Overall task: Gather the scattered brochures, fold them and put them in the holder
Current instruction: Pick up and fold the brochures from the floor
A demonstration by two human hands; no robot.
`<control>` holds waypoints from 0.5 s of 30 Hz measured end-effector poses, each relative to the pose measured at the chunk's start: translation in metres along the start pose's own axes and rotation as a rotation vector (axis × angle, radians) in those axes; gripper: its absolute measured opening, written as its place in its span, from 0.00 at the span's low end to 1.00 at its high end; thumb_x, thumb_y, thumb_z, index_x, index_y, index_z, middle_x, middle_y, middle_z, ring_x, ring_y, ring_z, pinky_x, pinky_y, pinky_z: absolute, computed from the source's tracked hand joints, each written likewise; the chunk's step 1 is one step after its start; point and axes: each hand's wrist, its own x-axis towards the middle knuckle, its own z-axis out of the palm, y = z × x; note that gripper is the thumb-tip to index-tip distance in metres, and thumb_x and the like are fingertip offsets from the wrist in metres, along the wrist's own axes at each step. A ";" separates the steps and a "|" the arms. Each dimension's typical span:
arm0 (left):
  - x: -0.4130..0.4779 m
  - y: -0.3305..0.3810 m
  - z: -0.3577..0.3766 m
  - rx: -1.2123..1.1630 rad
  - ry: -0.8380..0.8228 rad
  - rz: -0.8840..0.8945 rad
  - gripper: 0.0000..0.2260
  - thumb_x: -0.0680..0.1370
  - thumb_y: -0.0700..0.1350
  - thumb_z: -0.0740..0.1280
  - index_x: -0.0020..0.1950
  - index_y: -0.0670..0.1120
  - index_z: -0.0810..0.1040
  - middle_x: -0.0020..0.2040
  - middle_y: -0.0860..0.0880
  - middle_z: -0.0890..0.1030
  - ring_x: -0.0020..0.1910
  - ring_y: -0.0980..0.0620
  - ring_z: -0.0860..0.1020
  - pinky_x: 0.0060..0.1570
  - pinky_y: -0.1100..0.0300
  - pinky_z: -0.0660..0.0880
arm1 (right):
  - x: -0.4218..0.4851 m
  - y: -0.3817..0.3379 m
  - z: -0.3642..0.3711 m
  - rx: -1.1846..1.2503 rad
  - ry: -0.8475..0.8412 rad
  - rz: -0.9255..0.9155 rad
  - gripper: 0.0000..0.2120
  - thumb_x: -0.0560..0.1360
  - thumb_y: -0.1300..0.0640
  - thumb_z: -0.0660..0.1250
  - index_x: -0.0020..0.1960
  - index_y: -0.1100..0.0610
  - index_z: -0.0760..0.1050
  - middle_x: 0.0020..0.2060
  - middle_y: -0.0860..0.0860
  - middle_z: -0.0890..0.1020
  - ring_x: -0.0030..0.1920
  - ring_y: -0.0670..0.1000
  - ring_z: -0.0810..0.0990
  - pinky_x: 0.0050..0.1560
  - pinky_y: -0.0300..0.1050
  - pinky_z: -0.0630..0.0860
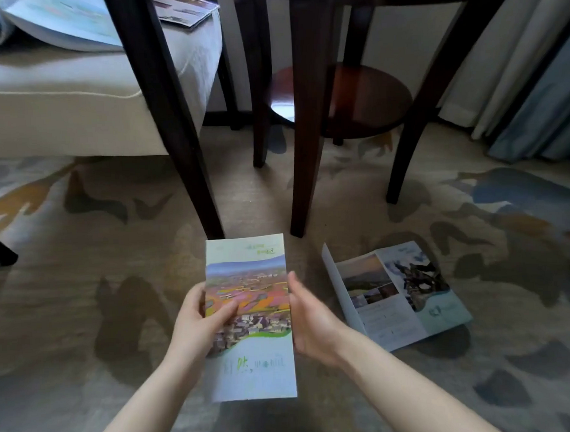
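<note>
Left hand and right hand clamp the folded, colourful landscape-print paper brochure by opposite edges; best square edges, press creases flat

Green lettering on the folded brochure, too blurred for any reading.
</note>
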 end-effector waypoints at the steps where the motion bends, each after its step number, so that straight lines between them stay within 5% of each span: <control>1: 0.003 -0.003 0.002 0.011 0.006 0.012 0.24 0.72 0.36 0.72 0.64 0.52 0.71 0.47 0.50 0.85 0.42 0.55 0.84 0.42 0.59 0.79 | 0.000 0.003 -0.001 -0.086 0.071 -0.056 0.18 0.82 0.46 0.56 0.62 0.56 0.76 0.57 0.55 0.83 0.55 0.52 0.83 0.60 0.49 0.79; 3: 0.003 -0.008 0.004 -0.036 -0.017 -0.068 0.31 0.71 0.33 0.73 0.67 0.58 0.68 0.46 0.47 0.86 0.41 0.53 0.85 0.38 0.58 0.79 | 0.002 0.012 -0.005 -0.226 0.284 -0.149 0.06 0.80 0.61 0.63 0.54 0.53 0.76 0.50 0.51 0.84 0.44 0.44 0.84 0.42 0.37 0.81; 6: -0.004 -0.023 0.009 -0.032 -0.127 -0.274 0.16 0.73 0.32 0.69 0.60 0.42 0.76 0.38 0.48 0.86 0.24 0.58 0.80 0.20 0.69 0.70 | 0.009 0.034 -0.013 -0.184 0.406 -0.132 0.08 0.79 0.64 0.63 0.53 0.52 0.75 0.51 0.50 0.84 0.47 0.47 0.84 0.42 0.40 0.80; 9: -0.012 -0.046 0.008 -0.012 -0.148 -0.322 0.13 0.75 0.30 0.66 0.59 0.37 0.77 0.47 0.41 0.86 0.41 0.46 0.84 0.37 0.57 0.80 | 0.009 0.053 -0.016 -0.309 0.477 -0.168 0.08 0.77 0.61 0.67 0.52 0.51 0.73 0.53 0.49 0.82 0.55 0.50 0.82 0.52 0.45 0.80; 11: -0.012 -0.058 0.008 0.010 -0.066 -0.319 0.14 0.75 0.28 0.65 0.60 0.36 0.76 0.51 0.37 0.84 0.51 0.40 0.82 0.54 0.47 0.77 | 0.002 0.055 -0.030 -0.750 0.743 -0.269 0.21 0.72 0.53 0.73 0.61 0.49 0.70 0.58 0.44 0.77 0.59 0.47 0.78 0.55 0.44 0.78; 13: -0.009 -0.065 0.010 0.019 -0.008 -0.335 0.14 0.76 0.29 0.65 0.60 0.37 0.76 0.52 0.37 0.83 0.55 0.38 0.81 0.59 0.44 0.74 | -0.010 0.044 -0.056 -1.211 1.156 -0.353 0.35 0.67 0.47 0.76 0.69 0.49 0.64 0.64 0.46 0.72 0.63 0.48 0.73 0.59 0.47 0.75; 15: -0.007 -0.067 0.013 0.019 0.003 -0.342 0.13 0.76 0.29 0.65 0.60 0.38 0.76 0.52 0.38 0.83 0.54 0.38 0.81 0.58 0.44 0.75 | -0.020 0.030 -0.084 -1.314 1.218 -0.121 0.41 0.68 0.46 0.75 0.74 0.51 0.59 0.68 0.52 0.70 0.68 0.53 0.71 0.62 0.51 0.73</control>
